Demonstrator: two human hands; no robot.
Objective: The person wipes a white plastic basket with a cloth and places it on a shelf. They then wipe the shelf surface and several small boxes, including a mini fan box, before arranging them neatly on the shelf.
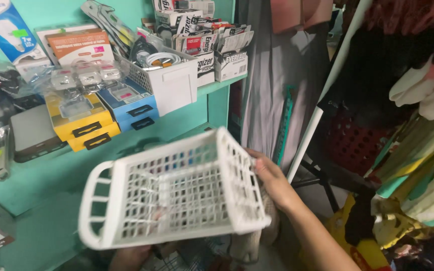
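A white plastic lattice basket (126,200) fills the lower middle of the view, tipped on its side with its open top facing me. My right hand (272,180) grips its right rim near the upper corner. My left hand (129,256) shows only as fingertips under the basket's bottom edge, holding it from below. The basket looks empty inside.
A teal shelf (217,85) carries a second white basket (174,83) of cables, battery packs (227,55), yellow (79,120) and blue (131,105) boxes and bulb cartons (8,30). To the right hang grey cloth (277,75), a white pole (322,100) and a rack of clothes.
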